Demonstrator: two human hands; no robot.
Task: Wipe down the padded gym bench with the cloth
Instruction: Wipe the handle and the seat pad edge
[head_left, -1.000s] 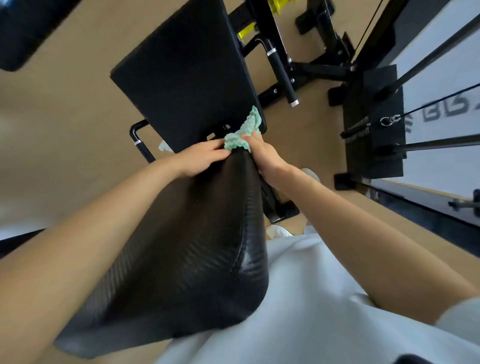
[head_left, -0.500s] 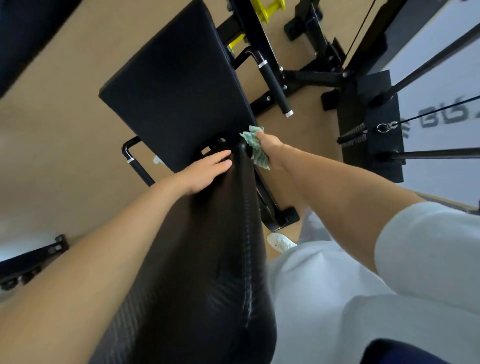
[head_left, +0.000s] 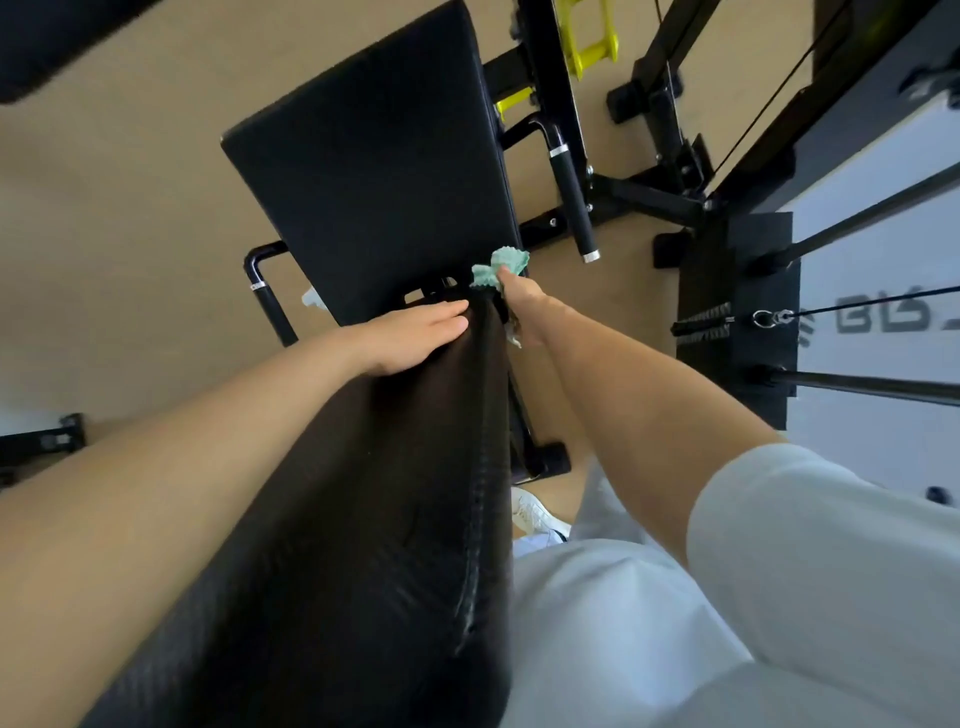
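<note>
The black padded bench has a long back pad (head_left: 374, 519) running up from the near edge and a flat seat pad (head_left: 374, 192) beyond it. My left hand (head_left: 415, 338) rests flat, fingers straight, on the far end of the back pad. My right hand (head_left: 524, 306) grips a crumpled green cloth (head_left: 501, 267) and holds it against the right side of the bench, at the gap between the two pads. Most of my right hand's fingers are hidden behind the pad's edge.
A black grip handle (head_left: 571, 202) and frame bars stand right of the seat pad, with a yellow part (head_left: 587, 36) behind. A weight stack with cables (head_left: 737, 312) is at the right. Tan floor (head_left: 130, 208) lies left of the bench. My white shoe (head_left: 535, 514) shows below.
My right hand has carried the cloth off the top end of the back pad and down onto its right side edge. My left hand stays flat on the pad.
</note>
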